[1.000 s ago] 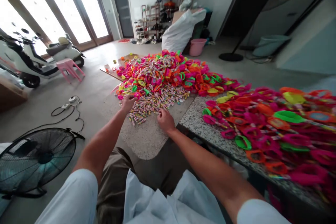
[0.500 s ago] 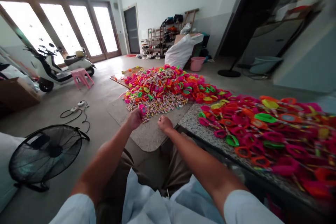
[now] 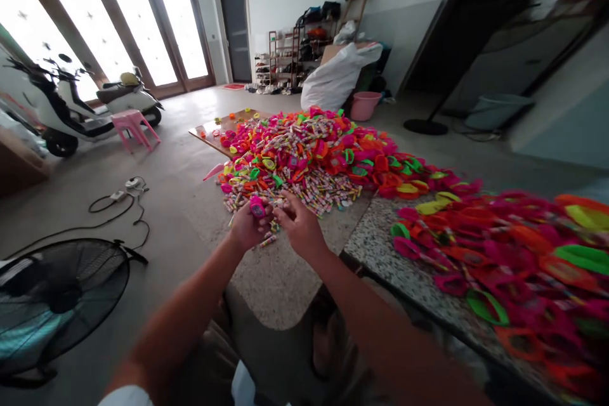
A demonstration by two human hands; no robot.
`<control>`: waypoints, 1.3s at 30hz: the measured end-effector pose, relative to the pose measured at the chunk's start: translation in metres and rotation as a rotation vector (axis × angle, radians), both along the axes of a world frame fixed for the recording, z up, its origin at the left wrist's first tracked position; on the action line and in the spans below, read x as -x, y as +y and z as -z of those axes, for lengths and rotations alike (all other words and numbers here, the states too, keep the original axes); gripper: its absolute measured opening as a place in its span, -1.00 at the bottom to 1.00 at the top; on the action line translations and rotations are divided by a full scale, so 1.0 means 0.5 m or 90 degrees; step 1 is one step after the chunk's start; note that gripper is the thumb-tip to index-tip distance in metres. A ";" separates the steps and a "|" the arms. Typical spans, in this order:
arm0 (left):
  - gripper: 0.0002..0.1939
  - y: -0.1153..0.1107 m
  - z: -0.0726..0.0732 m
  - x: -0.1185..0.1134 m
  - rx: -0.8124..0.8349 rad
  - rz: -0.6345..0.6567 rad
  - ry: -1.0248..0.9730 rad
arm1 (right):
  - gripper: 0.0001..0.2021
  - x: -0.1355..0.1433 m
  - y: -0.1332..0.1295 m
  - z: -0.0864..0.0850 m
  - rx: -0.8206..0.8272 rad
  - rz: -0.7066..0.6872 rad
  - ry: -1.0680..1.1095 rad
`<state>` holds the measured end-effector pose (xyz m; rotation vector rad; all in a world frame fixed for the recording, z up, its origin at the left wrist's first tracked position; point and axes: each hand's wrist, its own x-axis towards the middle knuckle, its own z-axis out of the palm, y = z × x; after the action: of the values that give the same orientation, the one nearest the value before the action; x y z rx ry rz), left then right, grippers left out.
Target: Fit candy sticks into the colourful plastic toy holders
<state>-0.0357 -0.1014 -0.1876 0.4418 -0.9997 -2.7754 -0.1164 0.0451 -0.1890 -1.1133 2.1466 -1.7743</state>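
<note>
My left hand [image 3: 247, 228] is closed around a pink toy watch [image 3: 257, 206], its round face turned up. Close on its right, my right hand [image 3: 299, 225] has thumb and fingers pinched together beside the watch; what they hold is too small to make out. Just beyond both hands lie many small wrapped candy tubes [image 3: 328, 193], spread on a speckled stone slab [image 3: 280, 279]. Behind them rises a heap of pink, orange, green and yellow toy watches [image 3: 304, 139].
More bright watches [image 3: 480, 247] cover a granite-topped surface [image 3: 375, 241] at the right. A black fan [image 3: 64, 298] and a cable [image 3: 140, 222] are on the floor at left. Farther back are a pink stool [image 3: 133, 127], scooter [image 3: 80, 108], white sack [image 3: 330, 79] and pink bucket [image 3: 365, 106].
My right hand has moved up to my left hand, and its fingers now pinch beside the watch. The pink watch shows more fully. The camera view has shifted.
</note>
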 end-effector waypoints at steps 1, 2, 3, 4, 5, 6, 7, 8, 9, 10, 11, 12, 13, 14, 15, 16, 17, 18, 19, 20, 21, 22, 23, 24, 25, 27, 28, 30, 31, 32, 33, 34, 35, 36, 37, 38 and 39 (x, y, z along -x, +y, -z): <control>-0.82 -0.005 0.008 0.007 -0.003 0.006 -0.009 | -0.57 -0.002 -0.008 0.003 0.020 -0.006 -0.032; -0.81 -0.008 0.017 0.013 0.000 0.006 -0.025 | -0.58 -0.003 -0.015 0.012 0.038 -0.018 -0.069; -0.82 -0.009 0.026 0.019 0.010 -0.001 -0.048 | -0.61 -0.005 -0.022 0.025 0.055 -0.037 -0.108; -0.81 -0.009 0.037 0.026 0.028 -0.019 -0.077 | -0.65 -0.007 -0.027 0.041 0.069 -0.057 -0.146; -0.78 -0.007 0.047 0.032 0.051 -0.042 -0.106 | -0.68 -0.007 -0.032 0.059 0.081 -0.070 -0.178; -0.73 -0.004 0.057 0.039 0.070 -0.068 -0.131 | -0.70 -0.008 -0.035 0.077 0.086 -0.077 -0.199; -0.70 0.001 0.066 0.045 0.089 -0.090 -0.152 | -0.71 -0.007 -0.037 0.094 0.085 -0.078 -0.210; -0.68 0.006 0.074 0.051 0.109 -0.107 -0.168 | -0.71 -0.004 -0.038 0.109 0.078 -0.076 -0.212; -0.70 0.012 0.081 0.054 0.130 -0.118 -0.176 | -0.71 -0.001 -0.039 0.122 0.068 -0.075 -0.208; -0.73 0.018 0.086 0.057 0.154 -0.125 -0.177 | -0.71 0.004 -0.038 0.132 0.059 -0.074 -0.203; -0.76 0.023 0.090 0.057 0.183 -0.129 -0.174 | -0.70 0.010 -0.036 0.140 0.052 -0.071 -0.202; -0.78 0.028 0.091 0.056 0.218 -0.129 -0.167 | -0.69 0.017 -0.034 0.145 0.048 -0.064 -0.202; -0.80 0.032 0.092 0.055 0.254 -0.123 -0.157 | -0.67 0.025 -0.031 0.148 0.049 -0.052 -0.205; -0.81 0.036 0.091 0.053 0.288 -0.111 -0.145 | -0.65 0.032 -0.028 0.149 0.052 -0.039 -0.209; -0.81 0.039 0.089 0.052 0.320 -0.093 -0.135 | -0.64 0.039 -0.024 0.149 0.057 -0.028 -0.214; -0.81 0.042 0.088 0.050 0.350 -0.075 -0.128 | -0.62 0.045 -0.020 0.146 0.062 -0.022 -0.220; -0.80 0.044 0.086 0.050 0.378 -0.061 -0.124 | -0.62 0.050 -0.016 0.143 0.066 -0.019 -0.225; -0.79 0.047 0.085 0.050 0.401 -0.054 -0.125 | -0.61 0.054 -0.012 0.139 0.070 -0.016 -0.229; -0.78 0.049 0.085 0.051 0.414 -0.053 -0.130 | -0.62 0.056 -0.008 0.136 0.074 -0.011 -0.232; -0.76 0.052 0.085 0.052 0.415 -0.055 -0.141 | -0.62 0.057 -0.004 0.132 0.077 -0.004 -0.237; -0.75 0.054 0.086 0.055 0.406 -0.060 -0.156 | -0.63 0.058 -0.001 0.129 0.079 0.002 -0.244; -0.73 0.056 0.087 0.058 0.388 -0.066 -0.174 | -0.63 0.058 0.001 0.126 0.080 0.004 -0.255; -0.72 0.059 0.088 0.061 0.366 -0.070 -0.192 | -0.64 0.057 0.003 0.124 0.082 0.001 -0.268; -0.70 0.061 0.090 0.064 0.346 -0.073 -0.207 | -0.64 0.056 0.004 0.123 0.083 -0.009 -0.283; -0.67 0.064 0.092 0.068 0.334 -0.079 -0.220 | -0.64 0.054 0.005 0.122 0.083 -0.021 -0.296; -0.64 0.068 0.096 0.074 0.346 -0.096 -0.233 | -0.64 0.052 0.006 0.122 0.090 -0.039 -0.316; -0.63 0.071 0.098 0.076 0.368 -0.106 -0.234 | -0.64 0.050 0.006 0.122 0.094 -0.041 -0.323; -0.66 0.074 0.102 0.078 0.439 -0.136 -0.232 | -0.65 0.050 0.008 0.124 0.102 -0.034 -0.335; -0.68 0.076 0.103 0.078 0.480 -0.152 -0.226 | -0.65 0.051 0.009 0.126 0.106 -0.032 -0.342; -0.69 0.077 0.103 0.077 0.517 -0.165 -0.216 | -0.65 0.053 0.010 0.128 0.109 -0.032 -0.348; -0.70 0.078 0.103 0.075 0.547 -0.174 -0.203 | -0.66 0.055 0.011 0.129 0.112 -0.033 -0.354; -0.71 0.080 0.103 0.073 0.566 -0.176 -0.189 | -0.66 0.058 0.011 0.130 0.117 -0.033 -0.359; -0.71 0.081 0.102 0.071 0.573 -0.172 -0.174 | -0.67 0.062 0.012 0.131 0.122 -0.031 -0.363; -0.71 0.082 0.102 0.069 0.570 -0.162 -0.159 | -0.67 0.065 0.012 0.131 0.128 -0.026 -0.366; -0.70 0.083 0.101 0.068 0.561 -0.151 -0.145 | -0.68 0.069 0.011 0.130 0.132 -0.019 -0.370; -0.69 0.083 0.101 0.066 0.550 -0.140 -0.133 | -0.68 0.073 0.011 0.130 0.137 -0.012 -0.377; -0.67 0.084 0.101 0.065 0.542 -0.134 -0.120 | -0.69 0.077 0.010 0.129 0.142 -0.007 -0.386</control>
<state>-0.0680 -0.0596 -0.2380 0.6132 -1.8906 -1.8965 -0.1552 0.0501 -0.2536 -0.5117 1.6107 -2.0432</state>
